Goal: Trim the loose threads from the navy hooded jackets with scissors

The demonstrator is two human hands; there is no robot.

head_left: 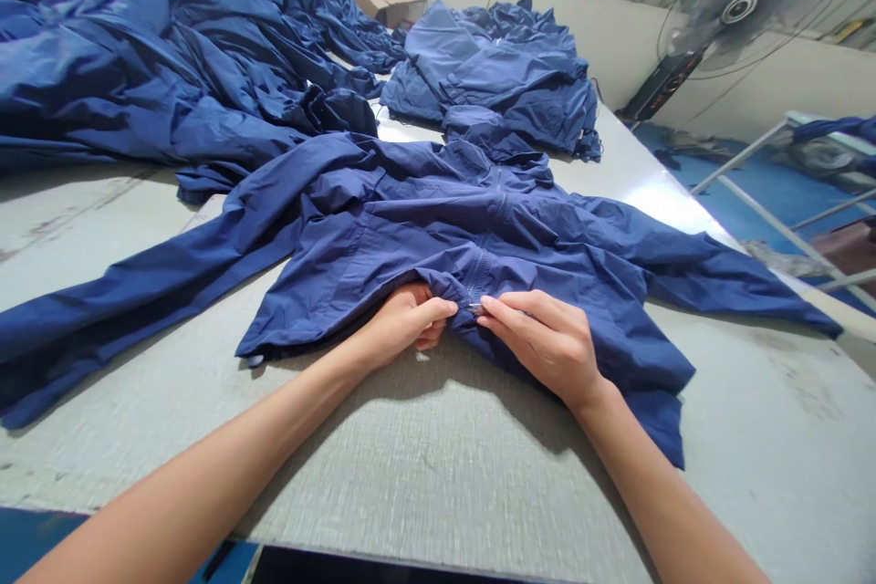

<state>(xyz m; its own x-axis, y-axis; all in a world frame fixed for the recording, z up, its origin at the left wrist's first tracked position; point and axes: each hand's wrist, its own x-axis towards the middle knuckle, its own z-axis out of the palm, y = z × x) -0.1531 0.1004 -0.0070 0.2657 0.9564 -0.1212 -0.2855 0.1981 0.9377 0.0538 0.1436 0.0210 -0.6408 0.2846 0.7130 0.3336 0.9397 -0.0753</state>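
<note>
Extends sleeve (157, 283) to sleeve (739, 278), lower left to right, as blue jacket (403, 228), pointing with collar (512, 162) to upper centre. Pinches hem (458, 294) with left fingers (442, 309), metal piece (474, 306) with right fingers (503, 310).

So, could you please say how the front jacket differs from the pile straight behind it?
The jacket lies spread, sleeves out; the pile is heaped. The left hand and right hand are at the jacket; neither touches the pile. The jacket is nearer, the pile farther back. Both are blue, on the table.
</note>
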